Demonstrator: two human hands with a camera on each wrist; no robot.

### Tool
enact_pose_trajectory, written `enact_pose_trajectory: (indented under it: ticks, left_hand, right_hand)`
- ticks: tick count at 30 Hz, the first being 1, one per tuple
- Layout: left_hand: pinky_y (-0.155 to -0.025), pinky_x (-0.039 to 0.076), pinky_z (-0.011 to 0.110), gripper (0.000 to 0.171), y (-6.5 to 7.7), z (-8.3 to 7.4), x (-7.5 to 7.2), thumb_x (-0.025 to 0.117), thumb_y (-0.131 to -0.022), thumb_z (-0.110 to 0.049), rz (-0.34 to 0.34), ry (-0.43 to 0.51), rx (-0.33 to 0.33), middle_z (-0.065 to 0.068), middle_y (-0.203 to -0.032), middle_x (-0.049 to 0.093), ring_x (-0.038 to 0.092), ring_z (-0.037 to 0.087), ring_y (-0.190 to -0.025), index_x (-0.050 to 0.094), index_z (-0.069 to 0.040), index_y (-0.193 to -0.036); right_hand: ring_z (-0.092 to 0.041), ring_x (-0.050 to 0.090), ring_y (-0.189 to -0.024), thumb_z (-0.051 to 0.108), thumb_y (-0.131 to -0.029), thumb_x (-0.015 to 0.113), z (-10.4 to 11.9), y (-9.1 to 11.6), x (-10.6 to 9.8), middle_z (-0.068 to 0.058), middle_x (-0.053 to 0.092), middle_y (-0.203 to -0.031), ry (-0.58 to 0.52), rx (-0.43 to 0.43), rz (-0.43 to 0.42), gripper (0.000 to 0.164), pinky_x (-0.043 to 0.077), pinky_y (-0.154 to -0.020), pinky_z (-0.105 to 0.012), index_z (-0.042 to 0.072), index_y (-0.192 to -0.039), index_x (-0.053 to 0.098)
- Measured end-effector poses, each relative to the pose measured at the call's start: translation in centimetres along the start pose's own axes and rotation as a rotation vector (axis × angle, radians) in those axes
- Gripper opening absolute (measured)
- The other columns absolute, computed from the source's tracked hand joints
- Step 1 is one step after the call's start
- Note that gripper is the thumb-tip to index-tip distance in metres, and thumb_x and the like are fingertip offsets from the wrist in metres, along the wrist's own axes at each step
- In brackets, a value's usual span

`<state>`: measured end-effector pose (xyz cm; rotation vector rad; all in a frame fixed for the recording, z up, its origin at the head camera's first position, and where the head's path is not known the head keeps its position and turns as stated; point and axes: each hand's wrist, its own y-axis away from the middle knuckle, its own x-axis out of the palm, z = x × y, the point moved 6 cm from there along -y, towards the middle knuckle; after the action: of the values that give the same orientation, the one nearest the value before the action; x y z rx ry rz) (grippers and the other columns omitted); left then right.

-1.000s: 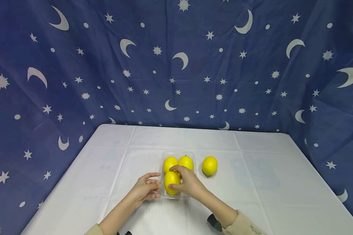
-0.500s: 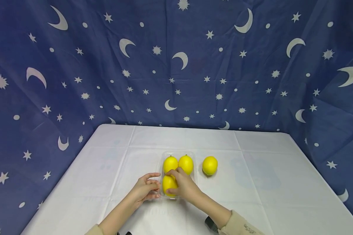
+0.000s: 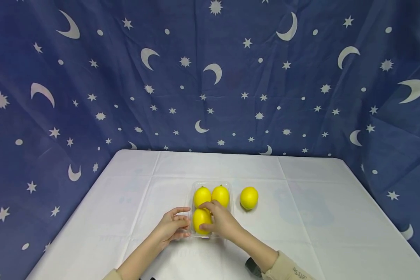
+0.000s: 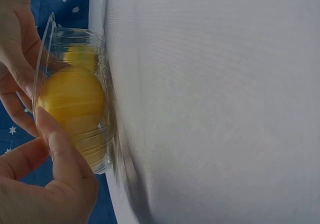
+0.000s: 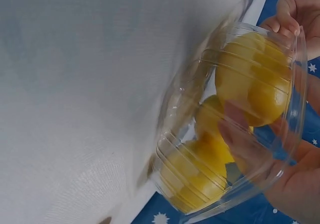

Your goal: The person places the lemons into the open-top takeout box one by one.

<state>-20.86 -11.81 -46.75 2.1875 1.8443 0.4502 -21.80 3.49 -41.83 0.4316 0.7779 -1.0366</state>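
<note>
A clear plastic container (image 3: 231, 212) stands on the white table with three yellow lemons inside. My right hand (image 3: 222, 221) reaches over its right side and holds the near-left lemon (image 3: 201, 221), thumb at its near end and fingers at its far end. In the right wrist view, fingers of the right hand (image 5: 295, 179) show through the ridged clear wall. At the left side, my left hand (image 3: 173, 225) pinches the container's rim; the left wrist view shows its thumb and finger (image 4: 60, 149) at that edge. Two lemons, a left one (image 3: 202, 196) and a right one (image 3: 220, 195), fill the far end.
One loose lemon (image 3: 249, 198) lies on the table just right of the container. The tablecloth (image 3: 283, 241) has fold lines. A blue curtain (image 3: 210, 77) with moons and stars hangs behind the table. A dark wrist device (image 3: 253, 267) sits by the right sleeve.
My right hand has moved the near lemon slightly left and down into the container's near-left corner, then stayed there. The left hand has kept its place at the rim.
</note>
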Motion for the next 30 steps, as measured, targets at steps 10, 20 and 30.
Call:
enact_pose_trajectory:
  ticks: [10,20,30]
  left_hand:
    - [-0.062,0.061,0.027,0.049,-0.2,0.1,0.1,0.060,-0.088,-0.001,-0.004,-0.005,-0.002,0.001,-0.085,0.057,0.058,0.011,-0.070,0.041,0.001,-0.133]
    - [-0.062,0.060,0.025,0.049,-0.2,0.0,0.1,0.059,-0.088,-0.001,-0.005,-0.007,0.004,0.001,-0.086,0.057,0.058,0.011,-0.070,0.040,0.001,-0.134]
    - [-0.064,0.060,0.025,0.052,0.1,0.0,0.0,0.058,-0.088,-0.001,0.016,-0.007,0.002,-0.001,-0.085,0.058,0.056,0.011,-0.073,0.038,0.001,-0.136]
  right_hand:
    - [-0.025,0.059,-0.094,0.016,-0.078,0.076,-0.5,0.1,-1.2,-0.010,0.063,-0.109,-0.049,0.020,-0.022,0.043,0.056,-0.077,-0.033,0.006,-0.117,0.060]
    - [-0.028,0.061,-0.091,0.015,-0.081,0.074,-1.0,0.6,-3.1,-0.016,0.065,-0.106,-0.082,0.024,-0.090,0.038,0.058,-0.078,-0.039,0.003,-0.114,0.061]
    - [-0.024,0.062,-0.088,0.010,-0.080,0.074,-2.3,1.4,-5.6,-0.012,0.064,-0.100,-0.103,0.085,-0.175,0.034,0.059,-0.073,-0.031,0.004,-0.111,0.062]
